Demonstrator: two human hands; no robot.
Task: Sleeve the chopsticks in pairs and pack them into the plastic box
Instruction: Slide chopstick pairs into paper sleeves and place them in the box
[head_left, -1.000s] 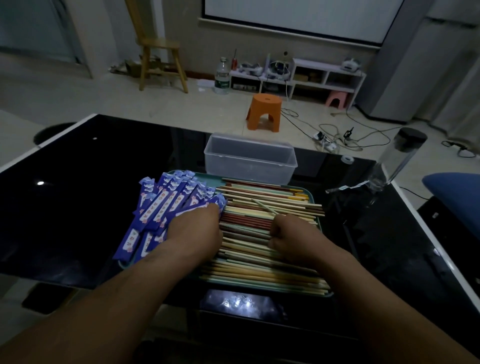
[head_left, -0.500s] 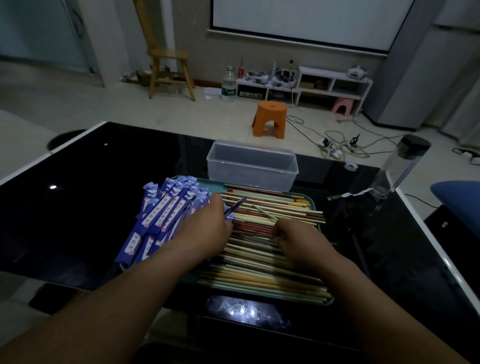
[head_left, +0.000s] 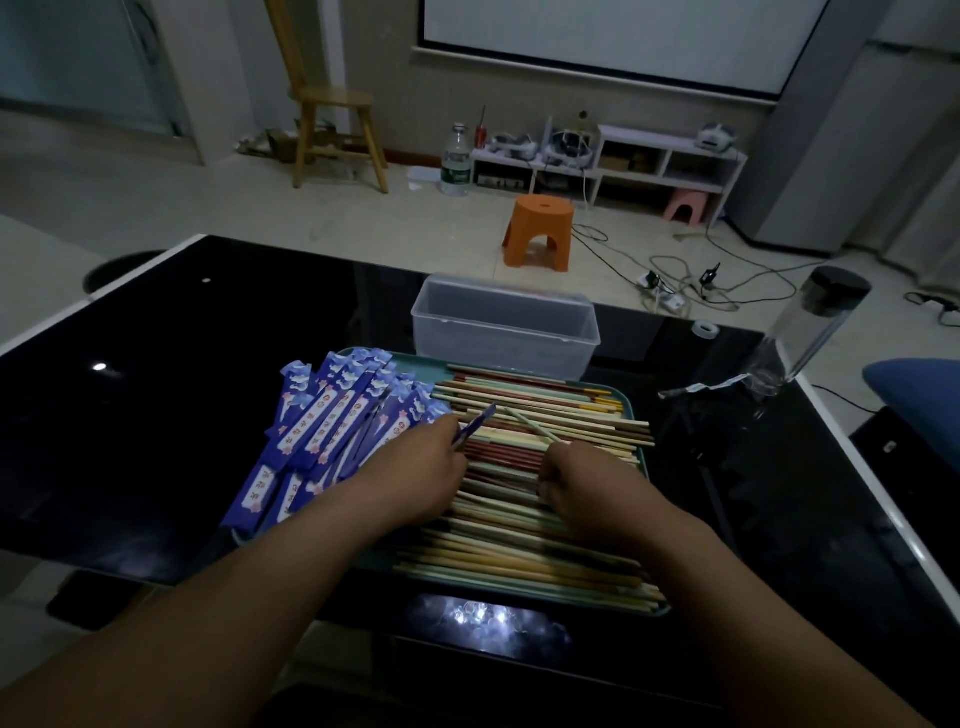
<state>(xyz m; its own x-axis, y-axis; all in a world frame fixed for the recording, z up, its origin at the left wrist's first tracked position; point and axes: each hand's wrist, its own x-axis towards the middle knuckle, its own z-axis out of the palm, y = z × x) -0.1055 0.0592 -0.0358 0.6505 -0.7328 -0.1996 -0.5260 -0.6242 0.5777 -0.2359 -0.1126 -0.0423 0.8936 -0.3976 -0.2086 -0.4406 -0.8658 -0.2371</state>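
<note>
While the left grip (head_left: 415, 473) pinches one sleeve (head_left: 478, 423), the right grip (head_left: 587, 483) pinches a tilted chopstick (head_left: 527, 427) above the pile (head_left: 545, 561); the box (head_left: 504, 338) stands beyond the tray (head_left: 415, 359).

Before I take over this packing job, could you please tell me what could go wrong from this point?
The right hand shows only one pale chopstick in its grip; its partner could come mismatched from the mixed-colour pile. The left hand, holding one sleeve, sits right beside the loose sleeve stack, which might slide off the tray toward the table.
</note>
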